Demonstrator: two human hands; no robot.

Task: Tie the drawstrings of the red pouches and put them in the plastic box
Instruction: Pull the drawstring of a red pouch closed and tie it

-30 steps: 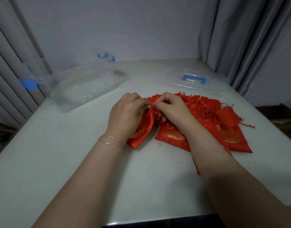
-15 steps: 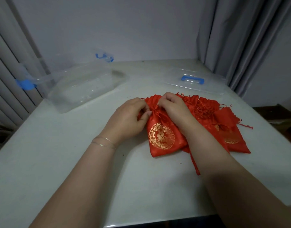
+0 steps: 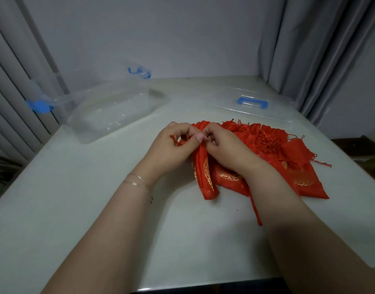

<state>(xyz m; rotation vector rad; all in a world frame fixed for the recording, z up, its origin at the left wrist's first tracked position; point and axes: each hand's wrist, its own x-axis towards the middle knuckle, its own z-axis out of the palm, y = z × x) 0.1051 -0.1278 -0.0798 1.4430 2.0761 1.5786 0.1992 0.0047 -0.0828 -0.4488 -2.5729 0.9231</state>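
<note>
Head view: left hand [image 3: 171, 145] and right hand [image 3: 222, 145] pinching drawstrings [image 3: 178, 141] at neck of red pouch [image 3: 205, 177], bunched narrow on tabletop [image 3: 76, 209]. Remaining pouches [image 3: 267, 143] piled just right; plastic box [image 3: 106, 111] far left, holding no pouches.

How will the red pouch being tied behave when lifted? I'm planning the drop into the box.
The red pouch is probably floppy: it bunches into a narrow fold below the left hand and right hand. It looks flat, so likely light. Its sheen hints at slippery cloth.
</note>
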